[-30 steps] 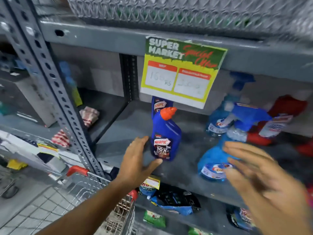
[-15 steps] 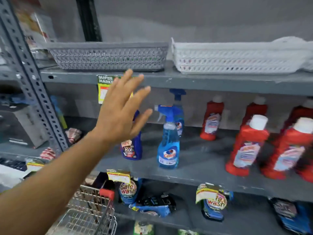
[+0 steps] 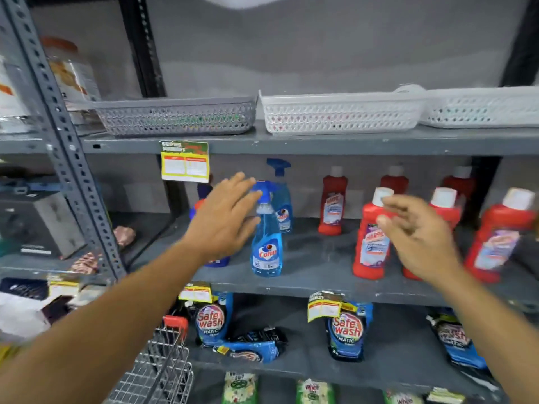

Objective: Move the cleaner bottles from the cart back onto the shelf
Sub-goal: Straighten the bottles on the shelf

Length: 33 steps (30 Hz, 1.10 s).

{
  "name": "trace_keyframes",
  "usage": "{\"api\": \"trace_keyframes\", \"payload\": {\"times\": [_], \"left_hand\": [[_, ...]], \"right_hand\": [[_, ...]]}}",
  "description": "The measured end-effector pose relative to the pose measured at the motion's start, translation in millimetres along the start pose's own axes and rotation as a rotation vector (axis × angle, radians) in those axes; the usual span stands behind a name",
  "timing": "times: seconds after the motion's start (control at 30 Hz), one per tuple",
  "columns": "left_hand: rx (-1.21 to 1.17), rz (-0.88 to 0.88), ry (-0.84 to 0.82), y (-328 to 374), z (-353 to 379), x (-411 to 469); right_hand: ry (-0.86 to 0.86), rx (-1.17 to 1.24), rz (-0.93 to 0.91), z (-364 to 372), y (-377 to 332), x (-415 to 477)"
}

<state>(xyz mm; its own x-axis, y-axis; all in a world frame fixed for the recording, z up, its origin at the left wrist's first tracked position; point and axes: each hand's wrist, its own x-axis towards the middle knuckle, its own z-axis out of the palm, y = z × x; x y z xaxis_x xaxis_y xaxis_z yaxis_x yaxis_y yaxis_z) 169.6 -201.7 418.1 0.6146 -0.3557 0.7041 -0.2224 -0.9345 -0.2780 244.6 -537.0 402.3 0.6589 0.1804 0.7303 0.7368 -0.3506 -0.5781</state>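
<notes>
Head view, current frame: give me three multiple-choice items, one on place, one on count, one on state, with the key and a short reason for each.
1. Where does the front blue spray bottle stand?
A. In the cart
B. On the middle shelf
C. In the grey basket

2. How many blue spray bottles are on that shelf?
A. Two
B. Four
C. None

3. What is the left hand doing?
A. Gripping a red bottle
B. Resting in the cart
C. Open, holding nothing

Key: 1 B, its base sits on the shelf board near the front edge. 2 A, a second spray bottle stands behind the front one. 3 C, its fingers are spread in front of the bottles; the right hand is empty too.
</notes>
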Motion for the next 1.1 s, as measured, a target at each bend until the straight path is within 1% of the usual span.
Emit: {"api": "trace_keyframes", "payload": {"times": [0.07, 0.13, 0.17, 0.2, 0.23, 0.3, 0.33, 0.4, 0.47, 0.53, 0.6, 0.67, 0.77, 0.83, 0.87, 0.93, 0.97, 1.0, 1.03, 1.07, 1.1], "left_hand": [[-0.127, -0.053, -0.054, 34.6, 30.0, -0.6], [-0.265, -0.096, -0.105, 74.2, 63.1, 5.5], [-0.336, -0.125, -0.127, 94.0, 78.4, 11.0], [-0.422, -0.174, -0.164, 112.7, 92.2, 18.3], [-0.526, -0.243, -0.221, 129.0, 103.3, 26.3], [-0.773, -0.399, -0.35, 153.9, 134.6, 45.7], [-0.901, -0.469, -0.396, 162.9, 150.2, 56.8], [-1.108, -0.597, -0.459, 175.4, 178.7, 77.1], [-1.21, -0.727, -0.544, 179.3, 204.2, 92.9], [-1.311, -0.783, -0.588, 180.0, 230.1, 104.4], [-1.386, -0.793, -0.554, 180.2, 252.5, 109.2], [-1.452, -0.779, -0.531, 180.9, 270.1, 111.2], [-1.533, -0.752, -0.542, 185.8, 274.6, 114.9], [-1.575, -0.797, -0.515, 190.1, 278.0, 114.5], [-1.583, -0.834, -0.475, 192.5, 280.8, 112.8], [-1.505, -0.949, -0.323, 198.5, 274.2, 104.7], [-1.376, -0.994, -0.213, 204.6, 271.4, 96.2], [-1.199, -1.002, -0.112, 215.2, 266.1, 84.7], [-1.05, -0.961, -0.04, 229.1, 256.5, 72.5], [-1.005, -0.87, 0.009, 245.8, 243.8, 62.4], [-1.038, -0.754, -0.007, 265.1, 235.0, 56.7]], "right_hand": [[0.117, -0.268, 0.16, -3.1, 46.6, -13.7], [0.353, -0.335, 0.379, -16.1, 95.7, -9.4], [0.433, -0.341, 0.481, -23.8, 106.7, -5.0], [0.456, -0.349, 0.557, -26.9, 116.5, -8.5], [0.437, -0.361, 0.604, -25.5, 128.7, -14.0], [0.376, -0.365, 0.62, -26.1, 145.3, -15.4], [0.357, -0.376, 0.603, -24.8, 150.6, -14.7], [0.333, -0.361, 0.629, -21.8, 164.7, -12.4], [0.291, -0.263, 0.706, -21.0, 183.1, -13.4], [0.2, -0.119, 0.796, -23.8, 203.7, -13.4], [0.109, 0.027, 0.83, -29.4, 218.2, -16.4], [0.059, 0.101, 0.838, -36.3, 226.8, -17.1], [0.0, 0.072, 0.855, -44.0, 240.5, -22.0], [-0.058, 0.073, 0.854, -46.2, 248.7, -25.6], [-0.072, 0.081, 0.855, -47.8, 253.2, -27.2], [-0.104, 0.094, 0.847, -53.4, 258.1, -26.1], [-0.135, 0.101, 0.845, -58.0, 259.9, -23.5], [-0.171, 0.113, 0.843, -63.6, 264.5, -21.1], [-0.21, 0.114, 0.838, -69.5, 269.5, -18.6], [-0.246, 0.106, 0.826, -73.8, 273.7, -16.5], [-0.273, 0.1, 0.813, -77.6, 277.0, -14.8]]}}
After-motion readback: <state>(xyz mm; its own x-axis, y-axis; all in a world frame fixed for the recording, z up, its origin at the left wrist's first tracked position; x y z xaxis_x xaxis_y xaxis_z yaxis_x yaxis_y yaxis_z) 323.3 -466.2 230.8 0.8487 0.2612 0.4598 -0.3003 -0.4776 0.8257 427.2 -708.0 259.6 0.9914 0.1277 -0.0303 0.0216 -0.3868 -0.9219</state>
